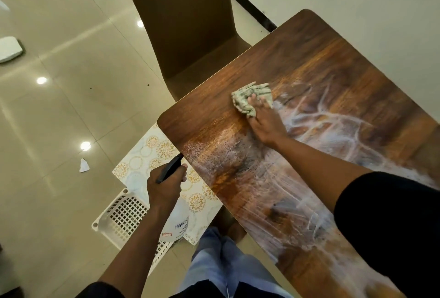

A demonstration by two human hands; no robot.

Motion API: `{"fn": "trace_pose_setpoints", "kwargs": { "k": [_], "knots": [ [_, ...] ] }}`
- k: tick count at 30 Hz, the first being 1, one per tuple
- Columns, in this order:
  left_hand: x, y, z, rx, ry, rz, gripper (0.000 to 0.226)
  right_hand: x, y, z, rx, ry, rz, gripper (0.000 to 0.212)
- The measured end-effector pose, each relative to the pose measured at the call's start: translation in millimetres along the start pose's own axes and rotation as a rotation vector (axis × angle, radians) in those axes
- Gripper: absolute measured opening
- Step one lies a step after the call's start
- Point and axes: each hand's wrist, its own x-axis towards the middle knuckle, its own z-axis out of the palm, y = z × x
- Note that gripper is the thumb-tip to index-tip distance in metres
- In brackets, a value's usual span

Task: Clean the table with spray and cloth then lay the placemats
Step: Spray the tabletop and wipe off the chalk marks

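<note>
Nearest the lens, at five o'clock, my right forearm in its black sleeve (pixel 390 221) crosses the wooden table (pixel 309 59), the largest surface shown. Its top runs from the lower right toward one o'clock and carries whitish wet streaks (pixel 328 119) across the centre and near edge; the far corner looks dry.

Brown chair (pixel 188 23): upright at twelve o'clock, its seat tucked against the table's far-left edge.

Tiled floor (pixel 59 107): glossy, filling nine to eleven o'clock, with ceiling lights mirrored in it and a small white scrap (pixel 83 165) lying at nine o'clock.

White perforated basket (pixel 123 214): on the floor at seven o'clock, just beside the table corner. Placemats (pixel 147 154), cream with gold floral rings, lie across it, partly beneath the table edge; how many, I cannot tell.

Jeans-clad legs (pixel 223 257): at six o'clock, beside the table's near-left edge.

Right hand (pixel 264 121): at centre, fingers extended and lying together, palm down, pressing the green cloth (pixel 252 97) flat onto the tabletop. The cloth is bunched beyond my fingertips, at the boundary between streaked and dry wood.

Left hand (pixel 164 185): at seven o'clock, off the table and above the placemats, fingers wrapped around the neck of the spray bottle (pixel 177 221). Its black trigger head (pixel 170 168) points toward the table edge; its white labelled body hangs below my wrist.
</note>
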Motion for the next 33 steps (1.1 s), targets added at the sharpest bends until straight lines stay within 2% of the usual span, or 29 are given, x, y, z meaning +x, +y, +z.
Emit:
{"fn": "trace_pose_setpoints", "kwargs": {
  "k": [3,6,8,13,15,18,20,22,25,28,31,33],
  "knots": [
    [-5.5,-3.8,-0.3,0.017,-0.008,0.019,0.055,6.5,10.9,-6.3,-0.001,-0.008,0.126,0.062],
    [-10.3,-5.6,-1.8,0.022,-0.021,0.024,0.059,-0.7,-17.2,6.7,0.000,-0.010,0.155,0.061],
    [-12.6,-9.3,-4.0,0.020,-0.018,0.016,0.054,-15.1,-48.7,24.3,-0.035,-0.026,0.059,0.063],
    [-20.5,-12.2,-8.0,-0.036,0.049,0.025,0.028,-57.6,-125.2,87.2,-0.062,-0.175,-0.354,0.063],
    [-19.5,-12.0,-7.0,-0.033,0.059,0.030,0.022,-64.6,-133.7,103.3,-0.043,-0.171,-0.390,0.062],
    [-15.8,-13.6,-7.5,-0.014,0.040,0.041,0.030,-67.0,-122.9,102.0,-0.078,-0.153,-0.415,0.062],
    [-14.6,-15.1,-8.5,-0.009,0.010,0.042,0.021,-72.9,-104.7,95.0,-0.088,-0.157,-0.427,0.063],
    [-14.4,-18.7,-9.4,-0.001,-0.017,0.031,0.017,-87.1,-80.6,87.5,-0.062,-0.135,-0.367,0.067],
    [-13.1,-28.7,-11.6,0.029,-0.010,0.013,0.027,-112.0,-40.5,78.1,0.015,-0.038,-0.128,0.073],
    [-11.4,-37.2,-11.6,0.036,0.009,-0.003,0.027,-129.5,-16.5,73.6,0.048,0.048,0.069,0.073],
    [-11.2,-41.3,-11.0,0.054,-0.005,0.003,0.028,-136.1,-24.2,78.6,0.016,0.051,0.155,0.075],
    [-10.7,-42.7,-11.8,0.042,-0.004,0.009,0.027,-134.2,-41.8,85.6,0.000,0.046,0.142,0.074]
  ]
}}
